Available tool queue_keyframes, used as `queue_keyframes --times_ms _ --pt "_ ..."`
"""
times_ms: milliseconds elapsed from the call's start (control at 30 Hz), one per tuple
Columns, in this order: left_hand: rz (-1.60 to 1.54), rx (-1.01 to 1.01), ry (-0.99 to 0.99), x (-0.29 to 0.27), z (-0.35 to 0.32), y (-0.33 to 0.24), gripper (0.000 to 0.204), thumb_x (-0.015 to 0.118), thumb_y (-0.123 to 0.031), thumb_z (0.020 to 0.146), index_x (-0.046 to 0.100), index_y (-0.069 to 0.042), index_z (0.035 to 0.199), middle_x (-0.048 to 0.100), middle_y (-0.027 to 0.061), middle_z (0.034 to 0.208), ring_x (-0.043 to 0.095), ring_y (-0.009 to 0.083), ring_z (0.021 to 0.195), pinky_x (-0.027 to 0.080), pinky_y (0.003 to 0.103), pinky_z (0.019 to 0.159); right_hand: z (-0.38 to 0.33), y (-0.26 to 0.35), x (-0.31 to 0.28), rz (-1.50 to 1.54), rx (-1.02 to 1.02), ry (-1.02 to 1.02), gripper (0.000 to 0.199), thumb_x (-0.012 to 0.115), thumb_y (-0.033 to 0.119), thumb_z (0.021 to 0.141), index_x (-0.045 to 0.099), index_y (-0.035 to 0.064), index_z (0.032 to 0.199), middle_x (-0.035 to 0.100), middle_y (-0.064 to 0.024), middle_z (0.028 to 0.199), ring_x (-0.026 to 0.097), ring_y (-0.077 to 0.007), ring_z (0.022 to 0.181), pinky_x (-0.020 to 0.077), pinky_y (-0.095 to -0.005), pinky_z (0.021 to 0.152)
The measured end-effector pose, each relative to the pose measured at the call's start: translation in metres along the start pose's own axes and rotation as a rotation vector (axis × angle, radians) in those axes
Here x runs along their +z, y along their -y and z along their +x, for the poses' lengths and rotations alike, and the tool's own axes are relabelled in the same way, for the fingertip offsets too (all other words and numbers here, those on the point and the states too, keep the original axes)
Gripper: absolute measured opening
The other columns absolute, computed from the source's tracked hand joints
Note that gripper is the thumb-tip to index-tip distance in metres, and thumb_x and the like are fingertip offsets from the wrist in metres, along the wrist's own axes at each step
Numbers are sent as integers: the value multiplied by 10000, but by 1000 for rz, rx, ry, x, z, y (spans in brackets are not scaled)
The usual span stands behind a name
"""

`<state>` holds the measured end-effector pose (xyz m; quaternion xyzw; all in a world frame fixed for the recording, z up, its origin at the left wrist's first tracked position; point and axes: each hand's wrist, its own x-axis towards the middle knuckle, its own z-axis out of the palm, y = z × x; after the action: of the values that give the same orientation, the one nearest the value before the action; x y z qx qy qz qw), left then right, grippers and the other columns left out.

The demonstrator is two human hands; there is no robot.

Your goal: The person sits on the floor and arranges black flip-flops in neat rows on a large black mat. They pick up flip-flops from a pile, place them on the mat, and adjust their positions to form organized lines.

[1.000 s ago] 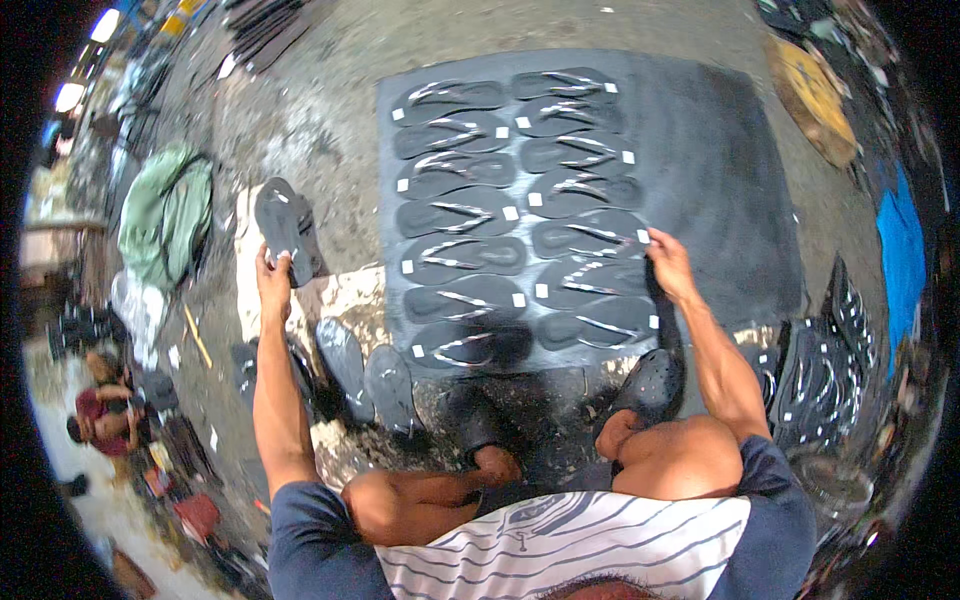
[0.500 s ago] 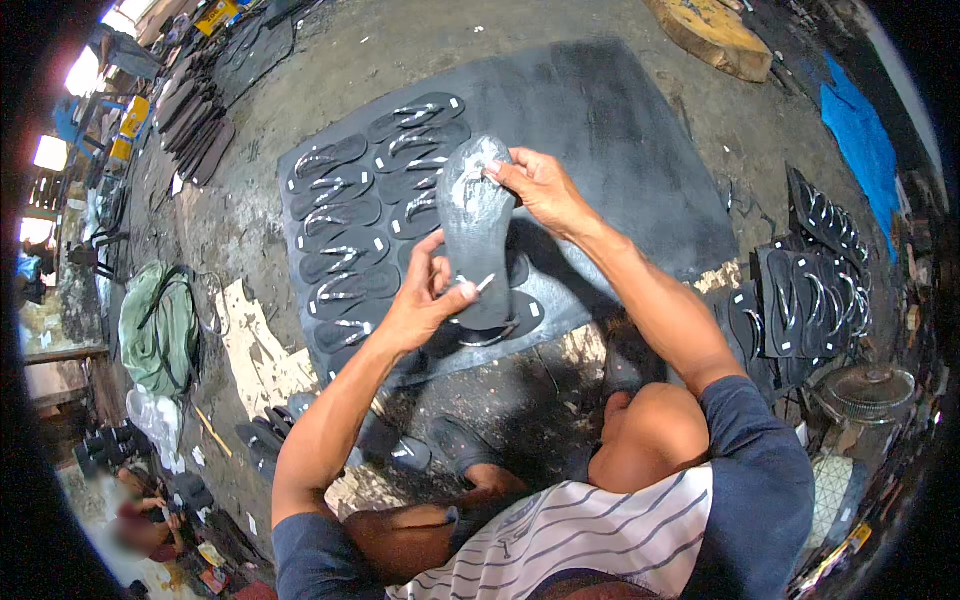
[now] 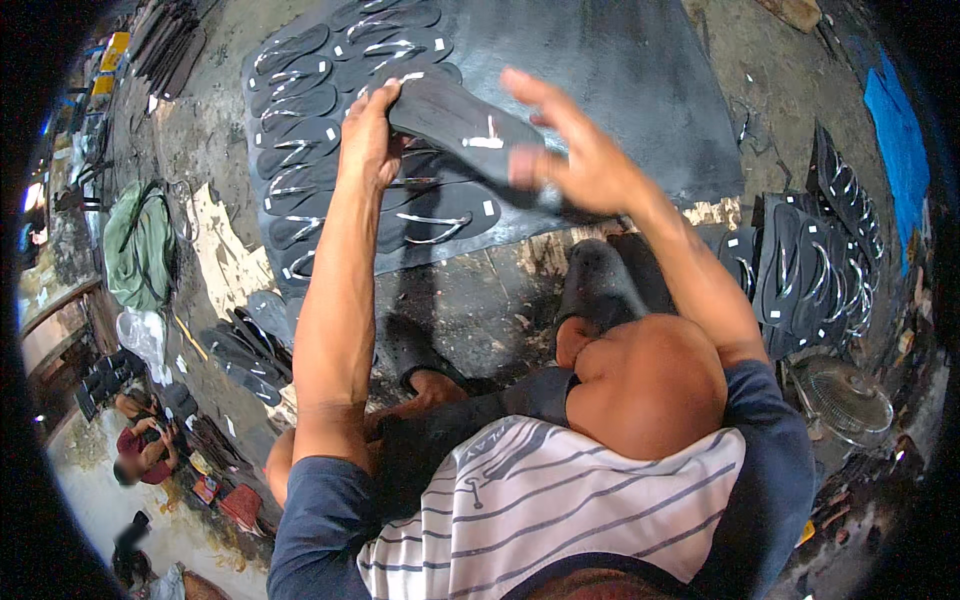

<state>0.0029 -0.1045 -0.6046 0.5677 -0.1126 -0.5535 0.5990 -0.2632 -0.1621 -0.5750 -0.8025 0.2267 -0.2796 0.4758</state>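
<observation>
My left hand (image 3: 372,132) grips one end of a dark flip-flop sole (image 3: 445,112), fingers over its edge. The sole is held tilted above a black sheet (image 3: 620,90), its other end sloping down to the right. A white mark shows on its surface, and no strap is visible on the side I see. Beside the lower end, my right hand (image 3: 568,150) is blurred, with fingers spread; whether it touches the sole is unclear. Several strapped black flip-flops lie in rows on the sheet's left part, one flip-flop (image 3: 440,215) just below the held sole.
More flip-flops (image 3: 805,265) lie grouped at the right, near a round fan (image 3: 845,400). A blue tarp (image 3: 890,150) is at the far right. At left are a green cloth bundle (image 3: 140,245) and loose black soles (image 3: 250,355). Another person (image 3: 148,450) sits at lower left.
The sole has swung from upright to lying slantwise. My left hand has moved up to its far end; my right hand has come off the shiny end and opened. The view has shifted.
</observation>
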Motion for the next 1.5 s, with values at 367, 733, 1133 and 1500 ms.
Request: queue_keyframes --times_ms 367,733,1133,1500 --pt "550 -117 -63 15 -61 169 343 765 -247 831 695 33 1016 677 17 799 597 85 654 499 255 613 -116 -105 -57 380 688 -275 428 548 155 981 387 78 1371 565 -98 1126 593 -157 983 584 -323 776" --pt "975 -21 -193 15 -59 182 314 759 -289 798 726 -32 974 728 110 836 685 199 771 517 333 732 -148 -146 -20 477 813 -360 437 588 103 948 416 72 1349 500 -87 1212 593 -161 968 588 -341 769" --pt "1584 645 177 44 -49 191 596 626 -60 741 553 -154 1325 569 152 1018 569 313 879 465 430 760 -75 -169 -42 -677 368 -285 397 667 299 864 603 78 1187 534 -166 1284 477 -348 1216 376 -452 1021" --pt "1493 73 -1396 -309 -151 84 615 730 -342 743 547 -92 1275 543 174 1244 498 358 1159 400 518 949 -80 -200 -16 -734 167 -498 432 575 278 957 543 -2 1285 531 -187 1335 441 -346 1270 318 -453 1077"
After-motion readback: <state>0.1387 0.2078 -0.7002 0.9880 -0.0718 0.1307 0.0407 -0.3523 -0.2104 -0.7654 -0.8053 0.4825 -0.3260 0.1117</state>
